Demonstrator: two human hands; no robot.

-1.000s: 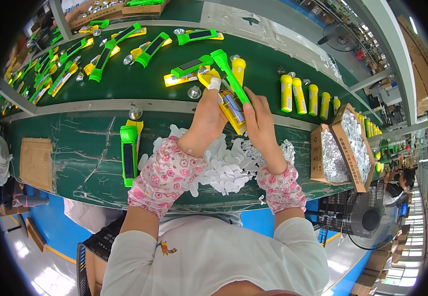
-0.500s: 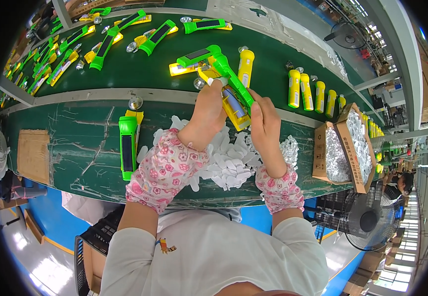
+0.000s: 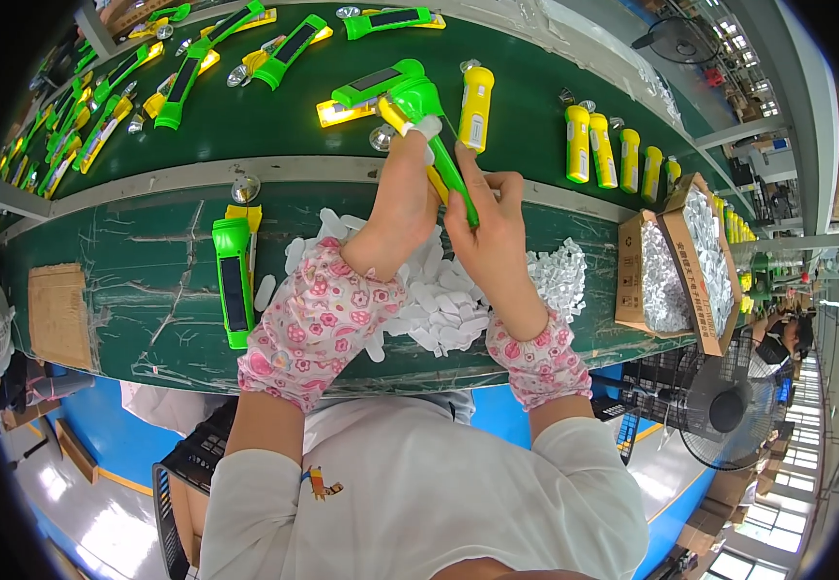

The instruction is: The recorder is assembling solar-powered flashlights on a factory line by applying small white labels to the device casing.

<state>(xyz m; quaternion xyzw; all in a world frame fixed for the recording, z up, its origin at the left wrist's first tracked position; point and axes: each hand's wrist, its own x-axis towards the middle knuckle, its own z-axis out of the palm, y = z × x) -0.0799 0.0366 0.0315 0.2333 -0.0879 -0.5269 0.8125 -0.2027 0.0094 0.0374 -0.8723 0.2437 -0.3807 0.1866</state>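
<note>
We identify the workpiece as the two-part flashlight (image 3: 413, 98), a green shell over a yellow body, between the left hand (image 3: 408, 193) and the right hand (image 3: 491, 230). It is raised over the pale rail (image 3: 313, 167) at the rear of the green workbench (image 3: 144, 314).

Key relation: the long axis slopes from the wide head, far and to the left, to the narrow tail, near and to the right. We find the left hand at the left flank, nearer the head; the right hand is nearer the tail, which lies between its thumb and fingers.

Hand state: we see the left hand curled around the body, with a white covering on a fingertip. The right hand is partly closed about the tail of the shell, index finger extended; we cannot tell how firmly it presses.

Adjacent parts: a yellow flashlight (image 3: 476, 104) stands just beyond the right index fingertip. A pile of white strips (image 3: 443, 319) lies beneath the forearms. A second green shell (image 3: 234, 280) rests to the left, its long axis pointing roughly toward us.

Markings: the yellow flashlight bears a pale label, too small to read. We note dark printed characters on the brown carton (image 3: 629, 275) at right. On the workpiece we can make out no writing.
</note>
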